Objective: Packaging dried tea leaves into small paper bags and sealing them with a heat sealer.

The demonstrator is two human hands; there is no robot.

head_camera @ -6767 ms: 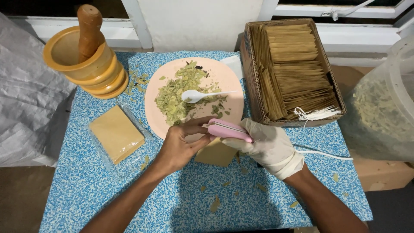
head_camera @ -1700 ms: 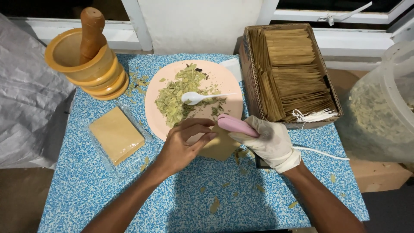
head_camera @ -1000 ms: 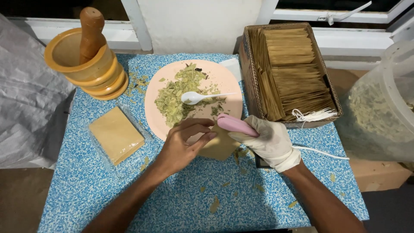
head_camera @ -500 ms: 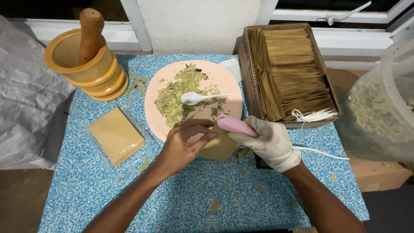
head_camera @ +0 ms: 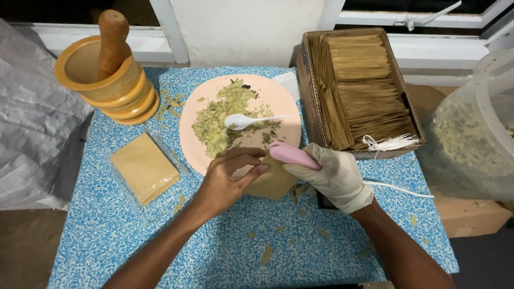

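Observation:
My bare left hand [head_camera: 227, 179] pinches a small brown paper pouch [head_camera: 276, 184] at the near edge of the pink plate [head_camera: 278, 99]. My right hand [head_camera: 334, 174], in a white glove, grips a pink hand-held sealer [head_camera: 293, 155] pressed across the pouch's top edge. A white cord [head_camera: 399, 188] trails from it to the right. The plate carries a heap of crushed dried green leaves [head_camera: 219, 120] and a white plastic spoon [head_camera: 243, 121].
A wooden mortar with pestle [head_camera: 110, 69] stands at the back left. A clear bag of flat brown pouches [head_camera: 143, 168] lies left. A cardboard box of filled brown pouches [head_camera: 361, 88] sits at the right, a plastic bag of leaves [head_camera: 474, 128] beyond it. Leaf bits litter the blue tabletop [head_camera: 214, 251].
The sealer has tilted and shifted slightly right since the oldest frame. Over the last second both hands stay nearly still on the pouch.

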